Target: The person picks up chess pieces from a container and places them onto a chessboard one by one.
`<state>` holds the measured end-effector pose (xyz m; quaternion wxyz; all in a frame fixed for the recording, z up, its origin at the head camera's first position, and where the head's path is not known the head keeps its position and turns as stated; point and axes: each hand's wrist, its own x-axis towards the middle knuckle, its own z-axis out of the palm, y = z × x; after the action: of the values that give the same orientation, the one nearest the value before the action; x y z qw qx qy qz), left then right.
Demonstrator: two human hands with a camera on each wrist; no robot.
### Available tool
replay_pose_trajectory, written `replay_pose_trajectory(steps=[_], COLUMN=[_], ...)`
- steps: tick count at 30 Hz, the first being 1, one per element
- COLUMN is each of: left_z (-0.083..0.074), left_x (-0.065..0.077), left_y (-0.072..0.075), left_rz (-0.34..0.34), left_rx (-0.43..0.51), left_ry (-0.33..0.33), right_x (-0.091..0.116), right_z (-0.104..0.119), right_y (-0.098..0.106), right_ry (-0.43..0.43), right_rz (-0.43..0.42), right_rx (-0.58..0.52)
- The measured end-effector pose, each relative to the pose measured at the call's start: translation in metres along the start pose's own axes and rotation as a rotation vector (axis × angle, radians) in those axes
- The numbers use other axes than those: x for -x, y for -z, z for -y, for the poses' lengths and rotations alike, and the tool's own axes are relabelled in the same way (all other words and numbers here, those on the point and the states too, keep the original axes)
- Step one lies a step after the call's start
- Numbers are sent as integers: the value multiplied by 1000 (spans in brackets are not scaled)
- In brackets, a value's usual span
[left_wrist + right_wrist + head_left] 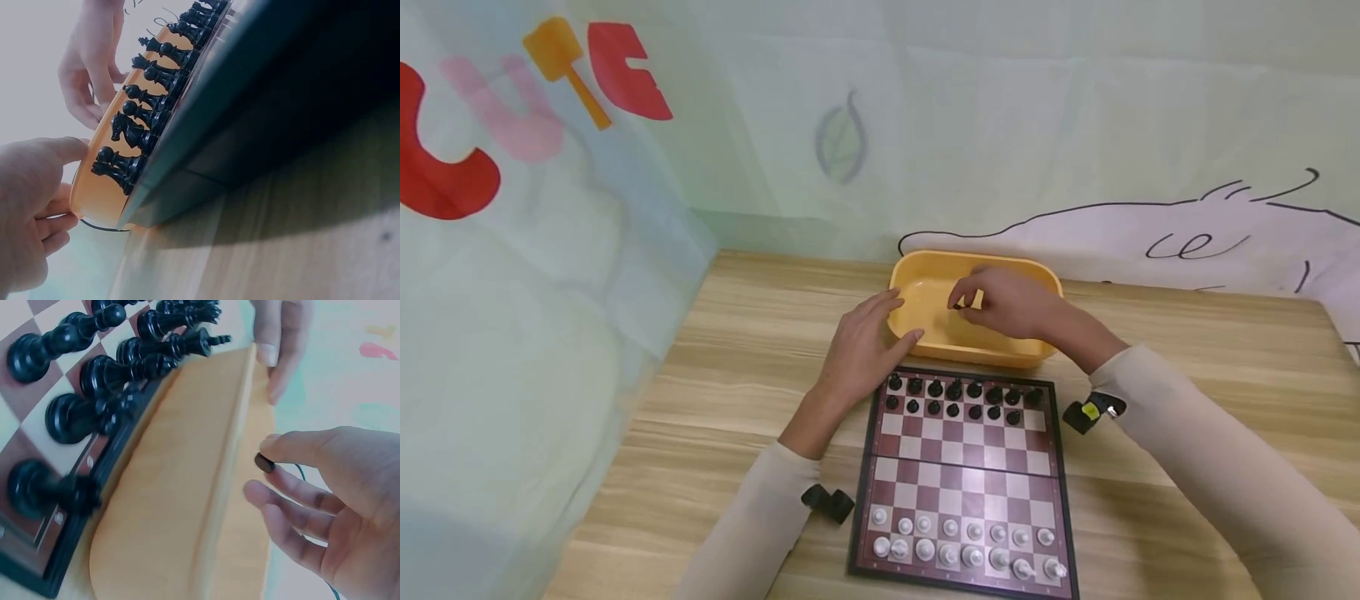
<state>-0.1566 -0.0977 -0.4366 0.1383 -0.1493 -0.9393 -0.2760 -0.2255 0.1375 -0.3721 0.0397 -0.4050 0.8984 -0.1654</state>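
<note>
Over the inside of a yellow plastic tray [985, 357], my right hand [1013, 302] pinches a small black chess piece [264, 462] between thumb and index finger. Only a dark end of that piece shows; the rest is hidden in the fingers. At the tray's front left corner, my left hand [861, 350] rests with fingers over the left rim and thumb toward the front rim. Right below the tray lies a chessboard [962, 446]. Black chess pieces [953, 389] stand in two rows at its far end, and white chess pieces [972, 557] in two rows at the near end.
The board and tray are on a wood-grain table [752, 333]. Behind the table hangs a pale printed cloth [985, 125], close to the tray's far side. A black wrist device [827, 502] sits at the left sleeve, another black wrist device [1081, 417] at the right.
</note>
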Motion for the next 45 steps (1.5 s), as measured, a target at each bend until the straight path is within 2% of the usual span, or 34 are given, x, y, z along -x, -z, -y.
replay_pose_trajectory(steps=[6, 9, 18, 27, 45], left_z=[2, 5, 9, 11, 14], left_x=[0, 1, 3, 3, 3], left_y=[3, 4, 5, 6, 4], left_rz=[-7, -15, -7, -23, -27], left_rx=[-2, -5, 8, 14, 12], left_ry=[22, 29, 50, 36, 24], right_x=[20, 32, 64, 75, 97], right_z=[1, 3, 3, 3, 11], right_y=[18, 25, 34, 34, 25], right_ry=[-4, -6, -63, -86, -24], right_rz=[-171, -204, -274, -284, -304], right_rx=[-11, -36, -4, 22, 39])
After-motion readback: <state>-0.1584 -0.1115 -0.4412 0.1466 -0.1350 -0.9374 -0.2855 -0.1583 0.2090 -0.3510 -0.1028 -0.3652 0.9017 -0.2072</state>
